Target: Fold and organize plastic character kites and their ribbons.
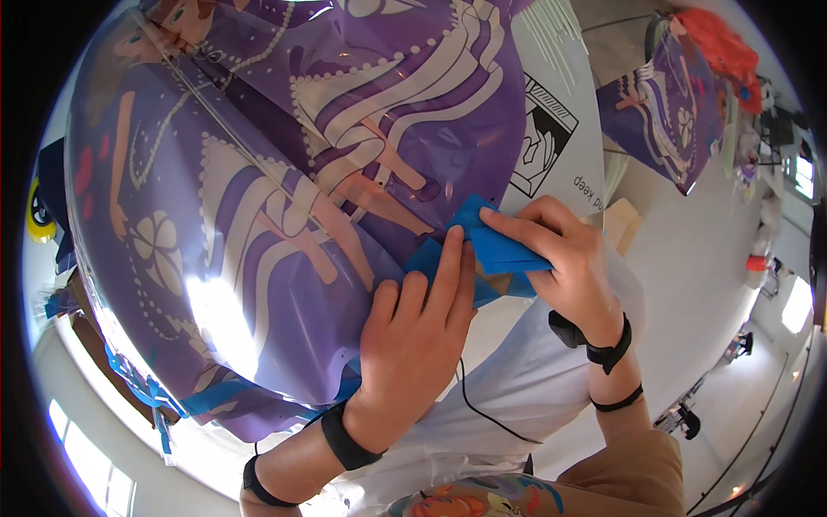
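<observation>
A large sheet of shiny purple printed plastic film (319, 207) with pictured figures and white ribbon patterns fills the left and middle of the view. At its near right edge is a folded blue strip (508, 246). My right hand (568, 258) pinches this strip between thumb and fingers. From below left, my left hand (418, 336) bears on the film's edge and the blue strip, its two foremost fingers stretched over the strip and the others bent; its thumb is hidden. More blue band (215, 396) runs along the film's lower left edge.
A white printed board (560, 121) lies beyond my right hand. Farther right hangs another purple printed piece (663, 112), beside a red-orange bundle (719, 56). A thin black cord (482, 409) lies across my lap. Blue ribbon ends (142, 388) hang at the far left.
</observation>
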Demonstrator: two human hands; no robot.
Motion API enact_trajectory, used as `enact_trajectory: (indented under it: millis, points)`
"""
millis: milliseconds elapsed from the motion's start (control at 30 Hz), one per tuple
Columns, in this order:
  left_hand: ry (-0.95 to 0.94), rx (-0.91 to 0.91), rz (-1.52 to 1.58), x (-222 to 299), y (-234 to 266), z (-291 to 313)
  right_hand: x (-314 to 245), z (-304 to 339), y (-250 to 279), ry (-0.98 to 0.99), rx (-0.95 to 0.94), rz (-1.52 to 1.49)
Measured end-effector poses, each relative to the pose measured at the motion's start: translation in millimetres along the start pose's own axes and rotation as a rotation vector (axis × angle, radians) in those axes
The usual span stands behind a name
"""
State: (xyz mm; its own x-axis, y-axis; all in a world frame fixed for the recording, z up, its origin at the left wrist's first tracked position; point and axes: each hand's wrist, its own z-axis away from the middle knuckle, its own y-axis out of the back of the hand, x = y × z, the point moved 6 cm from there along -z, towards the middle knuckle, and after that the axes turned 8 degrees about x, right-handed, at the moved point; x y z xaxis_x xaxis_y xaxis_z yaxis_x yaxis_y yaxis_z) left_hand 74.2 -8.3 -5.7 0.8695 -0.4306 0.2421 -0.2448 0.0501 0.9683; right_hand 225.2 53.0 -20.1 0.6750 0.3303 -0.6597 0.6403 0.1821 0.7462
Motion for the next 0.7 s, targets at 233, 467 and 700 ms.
enact_trajectory:
  millis: [233, 467, 700]
  points:
    - [0.018, -0.001, 0.001, -2, 1, -2, 1, 2, -3, -0.007, 0.028, 0.009]
    - [0.018, -0.026, -0.022, -1, -3, 3, -3, 0, -3, 0.008, 0.013, 0.05]
    - [0.22, 0.067, 0.337, -22, 25, -3, -2, 1, -2, 0.015, 0.005, 0.078]
